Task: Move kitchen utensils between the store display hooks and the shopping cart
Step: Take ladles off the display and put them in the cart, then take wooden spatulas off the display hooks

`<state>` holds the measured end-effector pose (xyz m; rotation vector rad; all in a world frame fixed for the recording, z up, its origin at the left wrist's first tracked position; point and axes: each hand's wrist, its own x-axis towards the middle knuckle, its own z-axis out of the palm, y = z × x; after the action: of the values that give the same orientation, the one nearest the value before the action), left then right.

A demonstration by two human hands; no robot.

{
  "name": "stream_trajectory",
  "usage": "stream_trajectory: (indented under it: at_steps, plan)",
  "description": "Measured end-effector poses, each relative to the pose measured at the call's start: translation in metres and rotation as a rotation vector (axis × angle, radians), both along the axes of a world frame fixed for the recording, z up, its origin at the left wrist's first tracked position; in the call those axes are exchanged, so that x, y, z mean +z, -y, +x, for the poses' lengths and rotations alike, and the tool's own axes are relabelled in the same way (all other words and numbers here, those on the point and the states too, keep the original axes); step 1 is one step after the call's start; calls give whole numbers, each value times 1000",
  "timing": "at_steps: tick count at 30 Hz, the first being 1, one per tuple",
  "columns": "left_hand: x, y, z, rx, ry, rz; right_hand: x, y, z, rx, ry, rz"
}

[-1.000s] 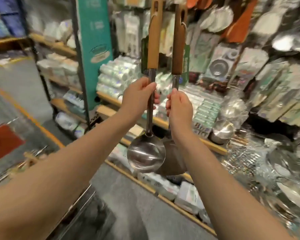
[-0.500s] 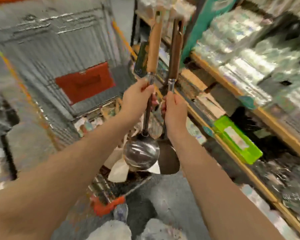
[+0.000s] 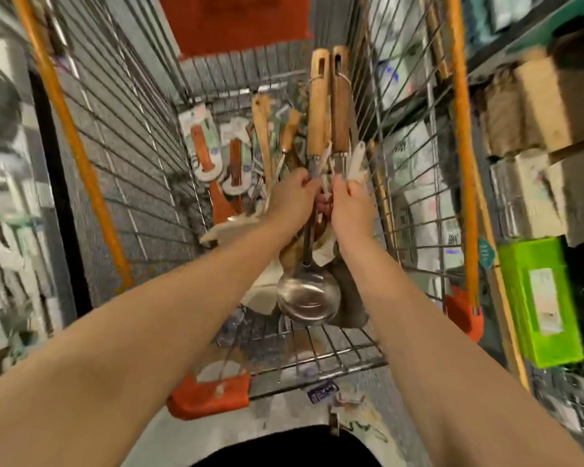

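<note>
Seen from the head camera, both arms reach into the wire shopping cart (image 3: 132, 136). The left hand (image 3: 292, 193) grips the metal shaft of a ladle (image 3: 308, 298) just below its wooden handle, the shiny bowl over the cart's near end. Just beside it, the right hand (image 3: 349, 202) grips a second wooden-handled utensil (image 3: 340, 109). Its dark head, possibly a spatula, is blurred behind the bowl. Packaged utensils (image 3: 204, 146) lie farther in.

Both bare arms stretch forward and down, and the forearms come near to each other at the wrists. The left hand (image 3: 292, 197) curls its fingers round the metal shaft of a ladle (image 3: 307, 298). The right hand (image 3: 349, 200), just beside it, grips the shaft of a second wooden-handled utensil (image 3: 340, 106).
</note>
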<state>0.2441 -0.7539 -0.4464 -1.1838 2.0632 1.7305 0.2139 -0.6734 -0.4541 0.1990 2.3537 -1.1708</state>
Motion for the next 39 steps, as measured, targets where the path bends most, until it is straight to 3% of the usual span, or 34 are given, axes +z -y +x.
stream_trajectory:
  at_steps: [5,10,19,30,39]
  plan:
    - [-37,-12,-1,-160,104,-192,-33,-8,-11,75,29,89]
    - [-56,-19,2,-311,186,-229,-46,-19,-12,120,162,250]
    - [-10,-17,14,-344,122,-278,-9,-22,3,15,177,201]
    - [147,-72,39,-554,-345,-414,152,-74,60,-126,-268,77]
    - [263,-220,60,-735,-707,-475,272,-227,105,-397,-586,29]
